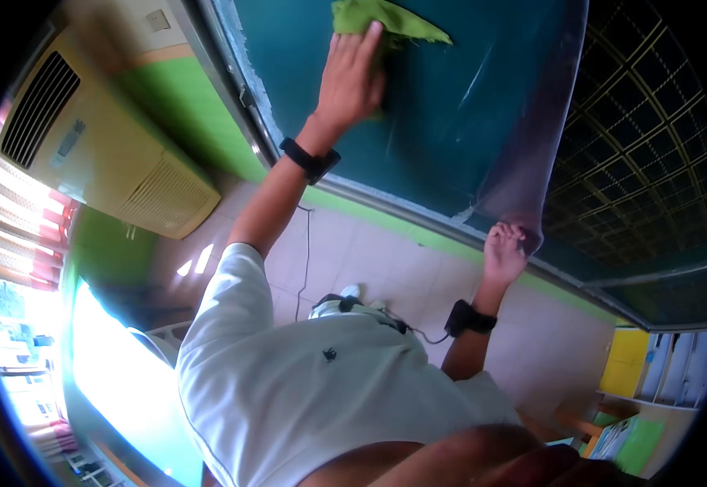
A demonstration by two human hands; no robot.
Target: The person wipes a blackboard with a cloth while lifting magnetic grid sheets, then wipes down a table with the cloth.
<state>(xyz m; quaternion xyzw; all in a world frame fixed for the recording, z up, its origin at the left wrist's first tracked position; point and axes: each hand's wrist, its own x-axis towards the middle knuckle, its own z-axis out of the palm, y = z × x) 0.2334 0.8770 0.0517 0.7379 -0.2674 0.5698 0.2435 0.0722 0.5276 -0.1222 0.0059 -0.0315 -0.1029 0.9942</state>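
Observation:
My left hand (350, 77) is up at the top of the view, its fingers pressing a green cloth (386, 18) against a dark green board (426, 122). A clear, shiny plastic film (524, 146) covers part of the board, and its free edge runs down the right side. At the board's lower edge, my right hand (505, 253) has its fingers curled on the bottom corner of that film. A black band sits on each wrist.
A metal frame (244, 97) borders the board. To its right is a dark panel with a gold grid pattern (646, 105). A standing air conditioner (118, 138) is on the left, near a bright window. A cable (307, 252) lies on the tiled floor. Shelves (666, 365) stand lower right.

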